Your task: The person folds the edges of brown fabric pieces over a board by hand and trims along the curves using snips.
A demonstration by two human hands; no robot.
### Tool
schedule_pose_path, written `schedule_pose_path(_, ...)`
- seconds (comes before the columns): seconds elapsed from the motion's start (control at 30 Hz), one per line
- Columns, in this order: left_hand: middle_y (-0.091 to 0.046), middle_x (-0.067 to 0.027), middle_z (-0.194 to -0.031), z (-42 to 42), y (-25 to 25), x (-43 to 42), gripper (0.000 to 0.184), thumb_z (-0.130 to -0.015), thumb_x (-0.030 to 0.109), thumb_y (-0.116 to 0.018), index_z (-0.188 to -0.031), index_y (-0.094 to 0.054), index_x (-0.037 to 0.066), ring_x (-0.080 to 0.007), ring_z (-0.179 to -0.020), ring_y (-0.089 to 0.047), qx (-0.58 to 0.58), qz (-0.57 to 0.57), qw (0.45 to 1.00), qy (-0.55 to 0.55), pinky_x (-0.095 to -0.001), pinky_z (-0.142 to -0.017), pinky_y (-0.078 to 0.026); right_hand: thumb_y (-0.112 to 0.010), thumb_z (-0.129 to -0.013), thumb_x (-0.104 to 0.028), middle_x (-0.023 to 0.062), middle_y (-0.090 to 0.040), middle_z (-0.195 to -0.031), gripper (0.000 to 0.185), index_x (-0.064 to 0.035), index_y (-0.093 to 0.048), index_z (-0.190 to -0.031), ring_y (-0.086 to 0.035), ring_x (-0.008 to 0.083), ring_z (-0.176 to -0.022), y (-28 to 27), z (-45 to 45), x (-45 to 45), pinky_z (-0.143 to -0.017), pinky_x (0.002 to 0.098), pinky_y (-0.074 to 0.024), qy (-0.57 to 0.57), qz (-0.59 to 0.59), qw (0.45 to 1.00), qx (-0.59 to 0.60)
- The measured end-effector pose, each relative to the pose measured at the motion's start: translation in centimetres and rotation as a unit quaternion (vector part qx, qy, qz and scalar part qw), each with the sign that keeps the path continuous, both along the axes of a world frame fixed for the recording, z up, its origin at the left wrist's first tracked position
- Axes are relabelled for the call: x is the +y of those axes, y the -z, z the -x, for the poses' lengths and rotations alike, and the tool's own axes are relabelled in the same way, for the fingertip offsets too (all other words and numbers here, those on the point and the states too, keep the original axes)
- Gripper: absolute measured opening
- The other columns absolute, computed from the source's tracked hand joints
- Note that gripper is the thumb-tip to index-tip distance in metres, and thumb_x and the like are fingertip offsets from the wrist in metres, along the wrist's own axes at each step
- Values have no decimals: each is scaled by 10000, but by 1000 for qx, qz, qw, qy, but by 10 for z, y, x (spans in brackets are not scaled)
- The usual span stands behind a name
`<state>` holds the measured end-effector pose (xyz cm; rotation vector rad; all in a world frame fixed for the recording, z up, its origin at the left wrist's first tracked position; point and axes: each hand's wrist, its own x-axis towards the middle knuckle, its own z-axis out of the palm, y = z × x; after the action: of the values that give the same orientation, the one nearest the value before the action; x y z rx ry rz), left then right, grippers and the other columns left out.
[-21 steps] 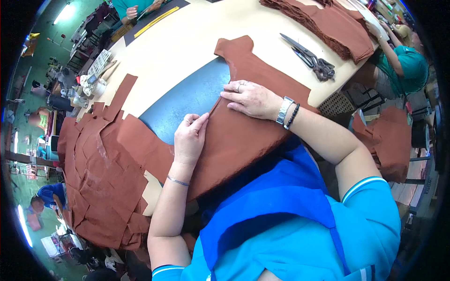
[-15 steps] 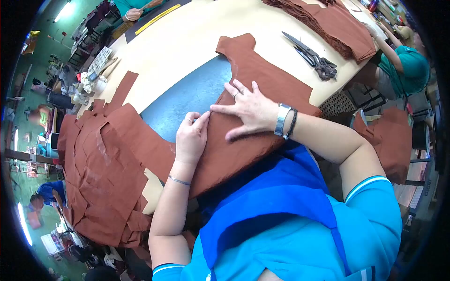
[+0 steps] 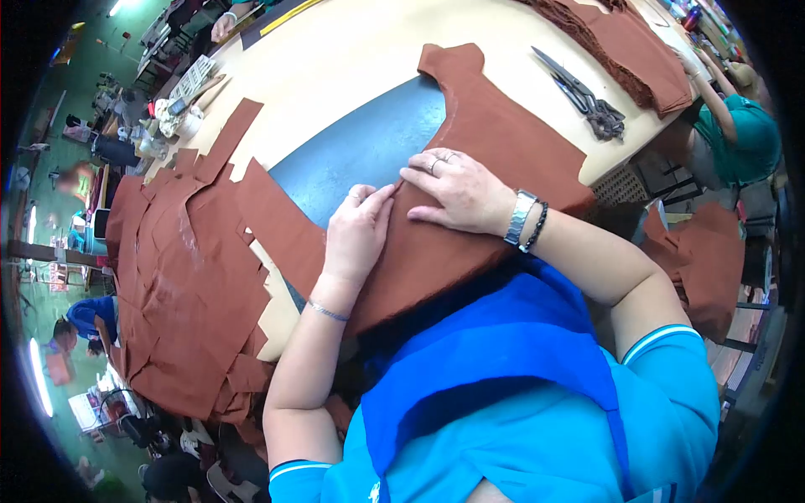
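Worktable, seen from above by its user. The left hand point(image 3: 356, 235) is closed in a pinch, thumb and forefinger on the edge of a rust-brown cloth panel point(image 3: 428, 264). The right hand point(image 3: 461, 194) lies palm down on the same panel, open, thumb apart from the fingers, fingertips near the pinched edge (two rings visible on this hand). A silver band point(image 3: 520, 218) and a dark beaded bracelet point(image 3: 537, 228) circle the right wrist; a thin bracelet point(image 3: 328, 311) the left.

The panel lies at the near side of the pale table point(image 3: 335, 71), its narrow end reaching away from the wearer, its near part just beyond the blue apron point(image 3: 486, 352). A blue-grey sheet point(image 3: 360, 138) shows along the panel's left side, partly covered by it. Left of the hands: a loose, overlapping heap of rust-brown pieces point(image 3: 180, 293), one strip point(image 3: 231, 138) jutting outward.

Beyond the panel, to the right, dark shears point(image 3: 579, 92) lie flat on the tabletop, apart from the cloth. A layered stack of like cloth point(image 3: 616, 54) sits at the far right; a yellow strip point(image 3: 289, 17) at the far left, near a co-worker's hand point(image 3: 224, 27). Another person point(image 3: 738, 138), green-sleeved, is at the table's right side.
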<state>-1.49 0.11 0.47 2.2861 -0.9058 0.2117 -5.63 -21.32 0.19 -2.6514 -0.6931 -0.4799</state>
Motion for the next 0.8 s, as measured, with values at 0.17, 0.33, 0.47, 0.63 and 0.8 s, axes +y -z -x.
schedule_pose_path(0.17,-662,-77,-893,9,-1,39,141,-894,135,-670,-1011,-730,84,-243,-766,-652,-15,-41,999,8,-366,-690,-501,-619,-866,-574,208,-549,-1313,703,-43,-561,-1323,-495,350,-1273,-6,10,7,-1038,544,-406,10,61,998,29)
schedule_pose_path(0.33,-663,-49,-882,14,-5,47,163,-876,113,-679,-1028,-740,117,-213,-766,-625,-106,-109,988,10,-338,-733,-449,-535,-864,-681,254,-511,-1346,748,-152,-528,-1393,-455,380,-1304,-16,14,21,-1003,666,-373,13,121,990,64)
schedule_pose_path(0.47,-658,-40,-871,15,-11,47,166,-881,107,-666,-1031,-737,119,-203,-765,-619,-111,-116,987,19,-342,-738,-427,-524,-865,-687,236,-519,-1337,780,-107,-527,-1387,-468,356,-1291,-16,19,35,-1018,646,-370,-6,149,987,55)
schedule_pose_path(0.63,-643,-22,-882,14,-23,60,167,-895,129,-653,-1043,-731,130,-213,-899,-630,-28,-151,988,7,-506,-995,-400,-526,-870,-672,195,-552,-1277,810,-32,-522,-1367,-499,323,-1249,-12,21,46,-1023,612,-379,-26,129,991,6)
schedule_pose_path(0.8,-647,-13,-917,6,-37,70,167,-900,139,-654,-1043,-738,154,-216,-986,-626,94,-176,980,-14,-655,-1124,-228,-544,-865,-657,185,-554,-1272,818,-4,-516,-1356,-503,312,-1238,-16,23,58,-1007,580,-401,-16,144,987,71)
